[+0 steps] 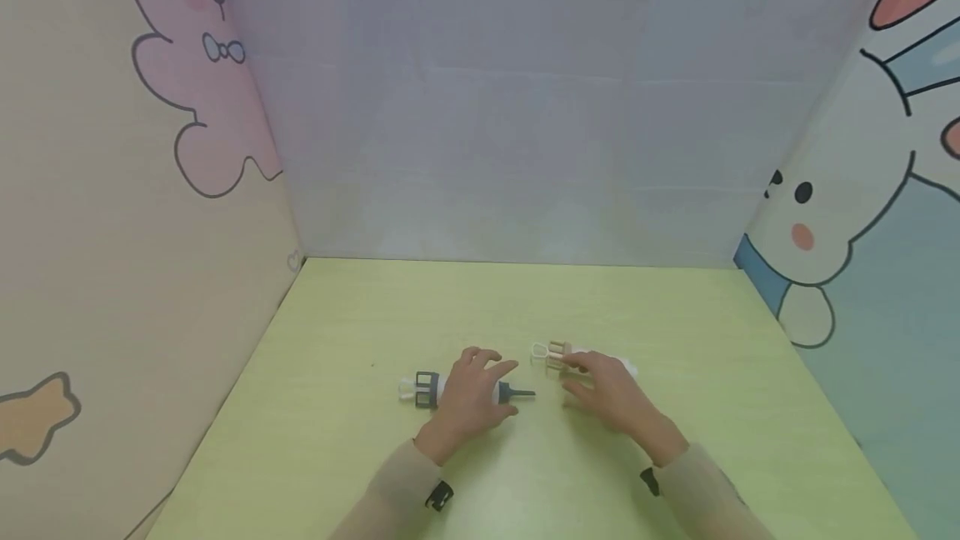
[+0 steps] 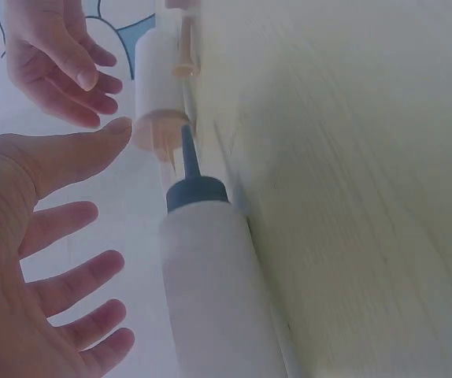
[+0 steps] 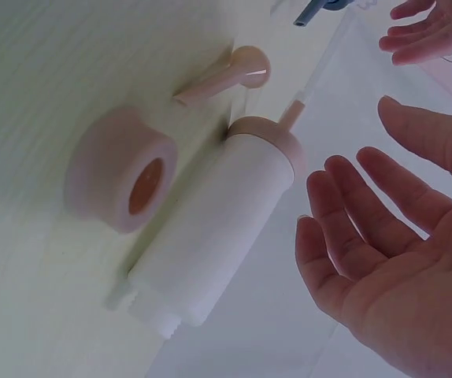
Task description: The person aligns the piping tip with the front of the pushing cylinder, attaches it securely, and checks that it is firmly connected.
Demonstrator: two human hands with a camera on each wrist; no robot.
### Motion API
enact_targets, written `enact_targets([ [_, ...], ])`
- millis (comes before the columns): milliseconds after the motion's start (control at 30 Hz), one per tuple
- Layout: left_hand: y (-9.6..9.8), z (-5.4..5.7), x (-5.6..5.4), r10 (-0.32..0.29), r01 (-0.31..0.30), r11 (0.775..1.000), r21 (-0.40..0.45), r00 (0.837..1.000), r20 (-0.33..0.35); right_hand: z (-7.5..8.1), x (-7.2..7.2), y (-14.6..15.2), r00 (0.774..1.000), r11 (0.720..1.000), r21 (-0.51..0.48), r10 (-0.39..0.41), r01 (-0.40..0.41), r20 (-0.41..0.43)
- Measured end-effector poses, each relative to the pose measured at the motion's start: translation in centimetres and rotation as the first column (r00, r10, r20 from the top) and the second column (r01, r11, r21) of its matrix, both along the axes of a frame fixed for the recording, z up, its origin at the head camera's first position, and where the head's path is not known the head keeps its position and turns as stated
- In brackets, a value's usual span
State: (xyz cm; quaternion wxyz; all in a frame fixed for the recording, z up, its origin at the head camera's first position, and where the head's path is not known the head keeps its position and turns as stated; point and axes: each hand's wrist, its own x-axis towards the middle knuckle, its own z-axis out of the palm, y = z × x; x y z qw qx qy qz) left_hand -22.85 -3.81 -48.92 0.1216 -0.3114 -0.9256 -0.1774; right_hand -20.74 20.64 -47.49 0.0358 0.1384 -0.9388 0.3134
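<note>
A white icing syringe with blue-grey fittings (image 2: 218, 291) lies on the table, its thin nozzle (image 1: 521, 393) fitted and aimed to the right. Over its barrel hovers my left hand (image 1: 471, 394), fingers spread and holding nothing. A second white icing syringe with pinkish-beige fittings (image 3: 210, 228) lies farther right, partly covered in the head view by my right hand (image 1: 611, 394). That hand's fingers are loosely bent, apart from the barrel in the right wrist view. Beside the barrel's bare threaded end lies a loose pinkish ring cap (image 3: 104, 177). A small pinkish nozzle (image 3: 226, 79) rests near the other end.
The pale yellow-green table (image 1: 375, 298) is bounded by a plain pale wall (image 1: 510, 107) at the back. Side walls with cartoon animals, one a rabbit (image 1: 825, 215), stand left and right.
</note>
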Motion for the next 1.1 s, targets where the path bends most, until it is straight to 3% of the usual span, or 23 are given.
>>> enact_targets([
  [133,1.5,-0.4,0.3,-0.032,0.033,0.999,0.031,0.999,-0.042,0.2,0.4,0.6,1.000,1.000,0.012,-0.004,0.004,0.025],
  [267,3.0,-0.8,0.5,-0.054,0.055,0.998,0.027,0.998,-0.043,0.2,0.9,1.3,0.999,1.000,0.020,-0.008,0.008,0.045],
  [600,5.6,-1.8,0.5,-0.082,0.080,0.994,-0.069,0.996,-0.020,-0.8,1.8,3.4,0.996,0.999,0.024,-0.033,0.031,0.082],
  [867,7.4,-2.9,0.6,-0.108,0.107,0.986,-0.126,0.994,0.001,-2.3,2.5,4.1,0.997,1.000,0.003,0.004,-0.005,0.080],
  [1100,8.9,-3.1,0.5,-0.111,0.111,0.980,-0.166,0.994,0.009,-2.7,3.2,4.7,0.998,0.999,0.029,0.016,-0.018,0.065],
])
